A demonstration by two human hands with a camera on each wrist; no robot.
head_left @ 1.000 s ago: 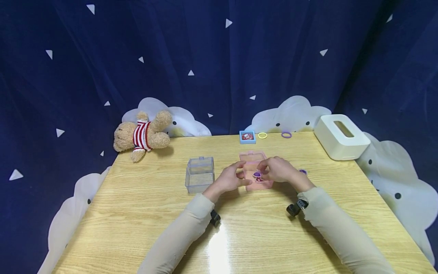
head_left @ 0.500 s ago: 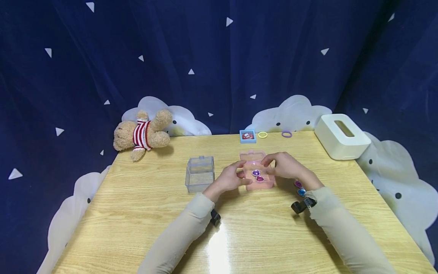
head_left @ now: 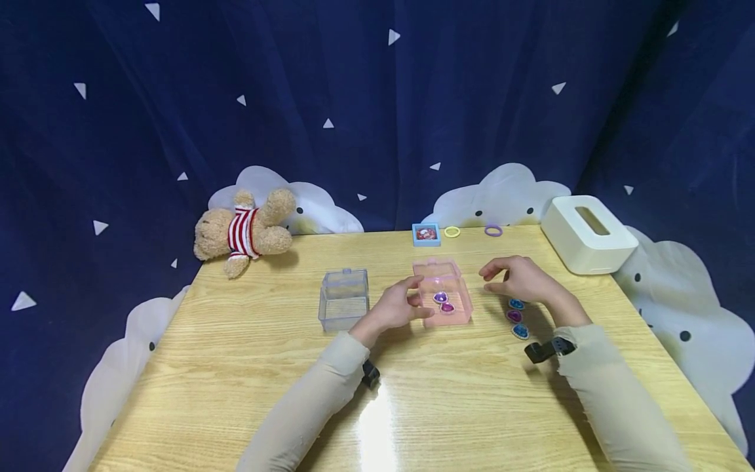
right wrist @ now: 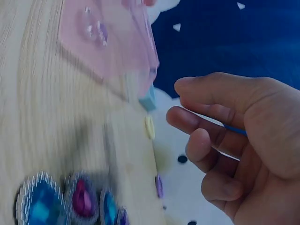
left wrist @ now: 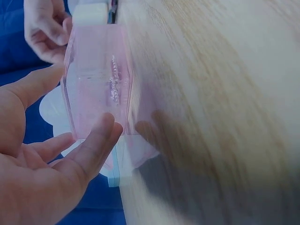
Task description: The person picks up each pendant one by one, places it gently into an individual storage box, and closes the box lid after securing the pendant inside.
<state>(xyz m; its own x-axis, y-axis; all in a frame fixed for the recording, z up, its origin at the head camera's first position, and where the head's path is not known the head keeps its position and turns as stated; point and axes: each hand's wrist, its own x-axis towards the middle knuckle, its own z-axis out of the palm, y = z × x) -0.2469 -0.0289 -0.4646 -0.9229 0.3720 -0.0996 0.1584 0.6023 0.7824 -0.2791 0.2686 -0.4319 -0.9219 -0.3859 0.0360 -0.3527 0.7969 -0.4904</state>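
Note:
A see-through pink box (head_left: 461, 317) stands with its lid raised; a purple gem (head_left: 440, 297) and a pink gem (head_left: 447, 307) lie in it, both silver-edged. My left hand (head_left: 396, 305) holds the box at its left side, thumb toward the front, fingers toward the back. Right of the box, my right hand (head_left: 525, 280) hovers with bent fingers and nothing between them. Under it is a row of gems: a blue gem (head_left: 520, 331), a magenta gem (head_left: 514, 316) and another blue gem (head_left: 516, 304). In the right wrist view a purple gem (right wrist: 123, 218) shows at the row's far end.
An open clear grey box (head_left: 344, 322) stands left of my left hand. Along the back edge lie a small blue frame (head_left: 426, 235), a yellow ring (head_left: 452, 232) and a purple ring (head_left: 493, 231). A teddy bear (head_left: 243, 229) lies back left; a white tissue box (head_left: 588, 236) sits back right.
My right hand has let go of the purple gem inside the pink box and moved right, out over the row of gems. My left hand has stayed at the box.

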